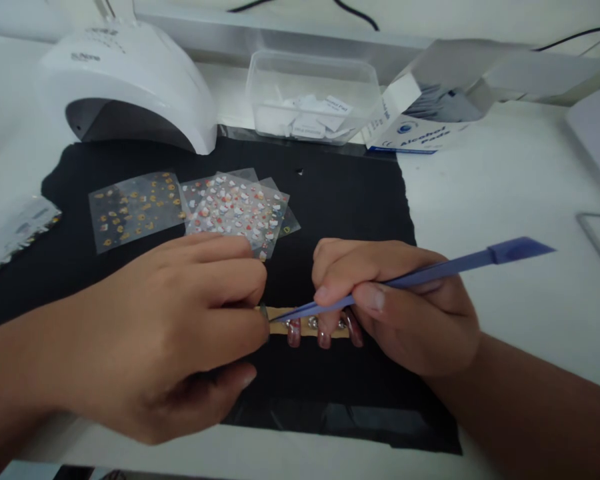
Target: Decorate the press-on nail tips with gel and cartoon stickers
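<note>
My right hand [405,300] is closed around slim blue tweezers [435,272], held like a pen. Their pointed end reaches left to the fingers of my left hand [195,327]. That hand is closed, with its fingers curled over the left end of a tan strip [279,327]; whether they grip the strip or something small is hidden. Several glossy reddish-brown false nails [294,333] stand along the strip on small silvery mounts. The fingers of my right hand rest close to the nails at the right end.
A black sheet [350,200] covers the white table [460,200]. Behind my hands lie clear sticker sheets [240,207]. At the back stand a white nail lamp [130,73], a clear plastic box [310,80] with packets and an open alcohol pad box [425,130].
</note>
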{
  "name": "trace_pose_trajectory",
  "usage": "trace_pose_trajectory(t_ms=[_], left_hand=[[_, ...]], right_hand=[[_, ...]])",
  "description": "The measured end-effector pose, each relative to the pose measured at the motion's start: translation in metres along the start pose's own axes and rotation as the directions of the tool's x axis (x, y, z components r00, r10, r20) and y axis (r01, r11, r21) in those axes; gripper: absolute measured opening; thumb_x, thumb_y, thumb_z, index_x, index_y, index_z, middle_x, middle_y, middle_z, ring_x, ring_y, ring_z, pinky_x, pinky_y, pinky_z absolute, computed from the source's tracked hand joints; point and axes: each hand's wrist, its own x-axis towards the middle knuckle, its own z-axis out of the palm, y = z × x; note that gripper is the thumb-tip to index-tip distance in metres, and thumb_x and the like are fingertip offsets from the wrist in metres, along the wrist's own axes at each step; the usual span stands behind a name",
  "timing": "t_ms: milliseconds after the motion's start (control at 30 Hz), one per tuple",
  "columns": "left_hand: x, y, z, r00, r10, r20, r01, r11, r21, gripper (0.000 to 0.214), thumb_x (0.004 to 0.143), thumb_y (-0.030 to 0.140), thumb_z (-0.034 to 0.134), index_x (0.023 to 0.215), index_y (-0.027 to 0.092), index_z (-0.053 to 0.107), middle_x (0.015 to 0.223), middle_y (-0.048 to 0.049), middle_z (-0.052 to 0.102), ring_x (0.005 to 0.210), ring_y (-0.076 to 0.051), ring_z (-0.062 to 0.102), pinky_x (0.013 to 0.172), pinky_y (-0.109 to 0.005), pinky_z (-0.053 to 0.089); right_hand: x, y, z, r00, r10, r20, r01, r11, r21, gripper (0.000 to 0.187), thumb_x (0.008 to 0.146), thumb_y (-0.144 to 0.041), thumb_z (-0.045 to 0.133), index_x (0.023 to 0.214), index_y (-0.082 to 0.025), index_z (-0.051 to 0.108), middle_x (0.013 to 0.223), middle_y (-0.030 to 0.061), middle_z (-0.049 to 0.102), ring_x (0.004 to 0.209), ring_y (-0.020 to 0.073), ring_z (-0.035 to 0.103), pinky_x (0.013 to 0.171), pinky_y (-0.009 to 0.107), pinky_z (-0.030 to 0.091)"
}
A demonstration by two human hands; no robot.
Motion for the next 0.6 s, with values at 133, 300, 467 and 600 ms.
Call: trace_pose_trajectory(t_ms=[133,300,467,600], left_hand=[[-0.001,0.0,0.0,0.999,0.036,-0.011,-0.036,0.999,-0.011,0.021,0.088,0.015,0.053,0.068,0.019,0.06,0.075,-0.0047,0.053,0.068,-0.019,0.043,0.06,-0.039,0.036],[0.0,0.0,-0.002,0.999,0.032,0.019,-0.032,0.999,-0.006,0.022,0.088,0.014,0.053,0.069,0.018,0.062,0.075,-0.005,0.054,0.069,-0.02,0.045,0.061,-0.038,0.035],[0.001,-0.001,-0.001,0.999,0.023,0.025,-0.022,0.999,-0.039,0.021,0.09,0.013,0.052,0.073,0.017,0.065,0.076,-0.0046,0.054,0.069,-0.02,0.045,0.063,-0.038,0.036],[0.003,-0.002,0.003,0.999,-0.033,0.017,0.035,0.994,-0.104,0.021,0.092,0.01,0.051,0.081,0.016,0.068,0.077,-0.0033,0.052,0.07,-0.018,0.044,0.065,-0.035,0.036]], right_hand=[[0.0,0.0,0.0,0.999,-0.032,0.015,0.032,0.999,0.002,0.019,0.094,-0.027,0.061,0.091,-0.016,0.076,0.065,0.0016,0.067,0.054,0.0086,0.063,0.036,0.011,0.04],[0.0,-0.001,0.0,1.0,0.004,-0.008,-0.004,1.0,-0.006,0.02,0.093,-0.03,0.064,0.086,-0.016,0.075,0.063,0.0011,0.066,0.053,0.0087,0.064,0.036,0.011,0.039],[0.003,-0.001,-0.006,0.995,0.1,-0.029,-0.097,0.991,0.096,0.019,0.091,-0.033,0.064,0.084,-0.017,0.073,0.057,0.0012,0.066,0.048,0.0128,0.065,0.033,0.015,0.043],[0.011,0.003,-0.013,0.994,0.016,-0.104,-0.001,0.99,0.144,0.017,0.088,-0.029,0.064,0.079,-0.018,0.073,0.051,0.0011,0.064,0.045,0.0137,0.06,0.034,0.02,0.041]])
